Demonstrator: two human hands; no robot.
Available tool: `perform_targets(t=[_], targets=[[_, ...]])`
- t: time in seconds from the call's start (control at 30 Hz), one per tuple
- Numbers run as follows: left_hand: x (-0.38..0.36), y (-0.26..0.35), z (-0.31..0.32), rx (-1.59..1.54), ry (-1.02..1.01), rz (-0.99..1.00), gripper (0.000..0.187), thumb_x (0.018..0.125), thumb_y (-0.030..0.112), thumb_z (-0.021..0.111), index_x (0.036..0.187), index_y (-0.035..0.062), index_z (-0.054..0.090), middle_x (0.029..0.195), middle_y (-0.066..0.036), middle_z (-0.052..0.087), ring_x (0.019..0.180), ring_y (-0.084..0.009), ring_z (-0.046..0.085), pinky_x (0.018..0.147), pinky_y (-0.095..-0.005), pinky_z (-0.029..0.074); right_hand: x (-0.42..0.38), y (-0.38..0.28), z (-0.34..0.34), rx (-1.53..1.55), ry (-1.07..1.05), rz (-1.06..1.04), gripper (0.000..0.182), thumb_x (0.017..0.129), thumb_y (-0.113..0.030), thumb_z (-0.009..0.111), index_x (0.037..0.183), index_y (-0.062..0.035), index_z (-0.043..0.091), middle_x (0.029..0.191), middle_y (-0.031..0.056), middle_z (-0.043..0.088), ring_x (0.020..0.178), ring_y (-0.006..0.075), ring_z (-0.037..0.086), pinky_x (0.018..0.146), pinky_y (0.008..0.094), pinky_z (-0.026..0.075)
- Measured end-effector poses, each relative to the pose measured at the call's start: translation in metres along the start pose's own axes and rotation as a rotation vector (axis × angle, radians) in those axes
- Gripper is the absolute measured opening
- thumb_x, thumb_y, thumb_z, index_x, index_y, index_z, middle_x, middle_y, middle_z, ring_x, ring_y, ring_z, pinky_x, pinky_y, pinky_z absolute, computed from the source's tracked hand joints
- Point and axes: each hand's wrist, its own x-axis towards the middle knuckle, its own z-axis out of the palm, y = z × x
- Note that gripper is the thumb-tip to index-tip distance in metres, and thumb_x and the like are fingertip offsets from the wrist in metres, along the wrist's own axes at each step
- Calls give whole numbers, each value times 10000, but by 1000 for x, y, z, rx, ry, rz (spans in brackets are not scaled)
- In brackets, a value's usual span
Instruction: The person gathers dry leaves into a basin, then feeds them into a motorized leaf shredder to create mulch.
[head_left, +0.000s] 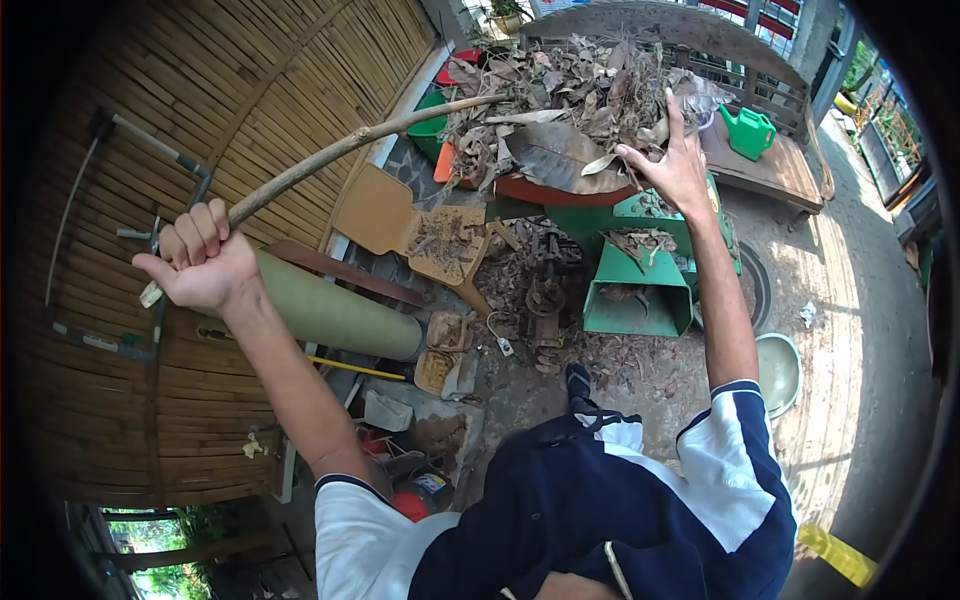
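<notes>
Your left hand (200, 262) is fisted tight around a stick (340, 155) that reaches into the leaves (570, 100). Your right hand (672, 165), fingers spread, presses on the leaves.

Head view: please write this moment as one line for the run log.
left hand: grips stick | right hand: open on dry leaves | stick tip: in leaves | green machine: below

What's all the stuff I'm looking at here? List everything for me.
dry leaves: one heap, brown, in the red tub
stick: one, brown, reaching into the heap
red tub: one, under the heap
green machine: one, below the tub
watering can: one, green, on the bench
bench: one, brown, behind
green roll: one, by the bamboo wall
bamboo wall: brown, left
left hand: gripping the stick
right hand: open, on the leaves
</notes>
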Motion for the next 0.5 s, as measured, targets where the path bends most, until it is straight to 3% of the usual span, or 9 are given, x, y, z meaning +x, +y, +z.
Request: perform_targets(t=[0.03,0.07,0.13,0.2,0.27,0.33,0.37,0.43,0.5], targets=[[22,-1,-7,-5,-45,-28,640,1069,591,200,561,203,237,497,22,172,487,-148,181,546,-309,243,6,-4,2,13,-71,-1,1218,677,-739,779,1618,-277,158,1284,286,588,1220,487,547,1077,599,384],[47,5,-11,38,-64,-56,636,1073,574,186,560,203,241,496,23,167,494,-147,193,545,-306,247,10,-17,-3,88,-171,-6,1181,694,-762,746,1613,-269,192,1196,267,642,1167,477,571,1073,626,374],[109,17,-24,-22,-249,-215,625,1085,525,191,560,195,270,508,18,177,506,-148,222,559,-304,273,17,-29,7,-14,-289,-146,1141,709,-781,710,1608,-275,225,1310,285,585,1253,481,531,1106,646,329],[172,12,-26,-3,-311,-351,621,1095,476,233,547,188,274,508,9,203,493,-145,237,562,-309,282,14,-47,20,-186,-313,-245,955,757,-703,698,1488,-129,482,1597,276,286,1475,438,309,1149,641,271],[209,-25,-23,-184,-514,-429,595,1100,430,248,553,197,270,511,22,210,476,-136,233,545,-298,276,19,-47,28,-141,-347,-203,862,775,-632,697,1409,-66,556,1615,265,258,1484,424,293,1149,618,288],[167,-150,28,182,12,-247,547,1100,372,267,591,175,232,524,47,155,474,-134,171,501,-300,232,27,-44,36,-121,-347,-197,798,791,-574,691,1407,-84,558,1605,246,298,1467,411,333,1128,595,326],[137,-222,51,229,105,-356,517,1101,323,295,616,158,233,528,43,146,480,-137,158,500,-307,226,26,-48,36,-167,-375,-182,773,800,-567,687,1402,-96,564,1595,236,323,1454,403,354,1114,587,341],[118,-301,51,123,2,-591,479,1099,285,322,644,145,264,526,20,158,478,-141,162,511,-331,245,28,-50,34,-195,-411,-189,726,820,-556,683,1398,-131,573,1557,215,393,1419,392,406,1086,577,365],[132,-284,89,133,-135,-577,482,1094,279,349,636,155,262,523,28,164,466,-141,176,523,-324,259,28,-49,33,-206,-405,-207,730,820,-563,685,1398,-130,574,1554,215,397,1414,392,411,1089,578,363]])
